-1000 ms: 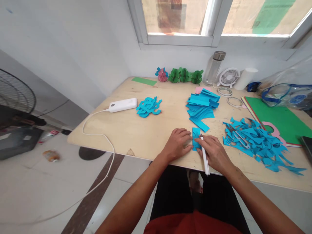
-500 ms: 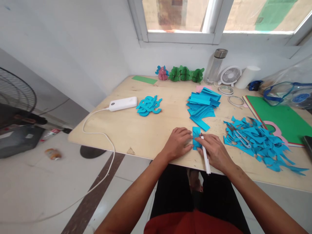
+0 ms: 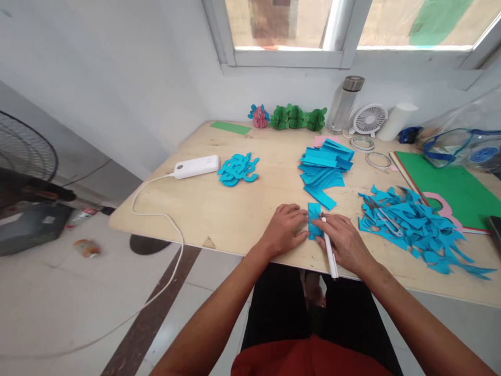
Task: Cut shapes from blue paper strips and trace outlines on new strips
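Note:
A small blue paper strip (image 3: 314, 211) lies on the table near its front edge, between my two hands. My left hand (image 3: 286, 230) rests on the table with bent fingers, its fingertips at the strip's left edge. At the strip's right side, my right hand (image 3: 344, 241) is closed round a white pen (image 3: 331, 256), and its fingertips also touch the paper. The pen slants, one end by the strip and the other over the table edge. Just behind is a pile of blue folded strips (image 3: 326, 164).
Blue scraps (image 3: 422, 230) with scissors (image 3: 387, 219) on them spread at the right, beside green sheets (image 3: 462, 185). Curved blue cutouts (image 3: 238, 169) and a white power bank (image 3: 198, 166) with a cable are at the left. A bottle (image 3: 346, 107) and small fan (image 3: 370, 120) stand behind.

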Motion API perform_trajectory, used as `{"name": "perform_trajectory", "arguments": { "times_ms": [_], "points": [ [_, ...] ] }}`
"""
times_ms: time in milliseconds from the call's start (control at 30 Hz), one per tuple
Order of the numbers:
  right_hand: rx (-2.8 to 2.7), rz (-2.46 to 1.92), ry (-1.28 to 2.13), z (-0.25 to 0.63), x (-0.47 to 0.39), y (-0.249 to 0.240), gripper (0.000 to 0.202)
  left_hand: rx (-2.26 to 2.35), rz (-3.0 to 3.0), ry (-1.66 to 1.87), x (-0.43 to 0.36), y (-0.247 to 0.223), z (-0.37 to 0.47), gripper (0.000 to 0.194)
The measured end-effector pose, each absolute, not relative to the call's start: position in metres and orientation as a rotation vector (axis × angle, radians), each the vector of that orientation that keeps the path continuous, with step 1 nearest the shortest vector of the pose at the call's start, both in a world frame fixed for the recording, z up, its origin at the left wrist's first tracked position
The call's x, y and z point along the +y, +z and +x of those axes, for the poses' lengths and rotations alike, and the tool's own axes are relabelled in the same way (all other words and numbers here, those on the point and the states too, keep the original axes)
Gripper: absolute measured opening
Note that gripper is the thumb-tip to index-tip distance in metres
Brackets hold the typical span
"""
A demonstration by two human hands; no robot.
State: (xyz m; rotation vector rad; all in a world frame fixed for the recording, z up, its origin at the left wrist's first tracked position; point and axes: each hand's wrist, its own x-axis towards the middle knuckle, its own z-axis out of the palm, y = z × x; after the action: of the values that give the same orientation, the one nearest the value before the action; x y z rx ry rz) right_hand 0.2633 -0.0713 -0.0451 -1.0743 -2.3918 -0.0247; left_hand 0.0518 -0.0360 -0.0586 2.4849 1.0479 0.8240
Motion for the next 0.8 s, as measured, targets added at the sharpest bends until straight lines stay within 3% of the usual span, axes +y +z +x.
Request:
{"name": "perform_trajectory", "arguments": {
  "times_ms": [800],
  "points": [
    [-2.397,-1.076,0.000,0.2642,-0.0698,-0.0465,0.034,1.026,2.502,0.837,-0.0358,-0.0564,0.0523,0.025]
  ]
}}
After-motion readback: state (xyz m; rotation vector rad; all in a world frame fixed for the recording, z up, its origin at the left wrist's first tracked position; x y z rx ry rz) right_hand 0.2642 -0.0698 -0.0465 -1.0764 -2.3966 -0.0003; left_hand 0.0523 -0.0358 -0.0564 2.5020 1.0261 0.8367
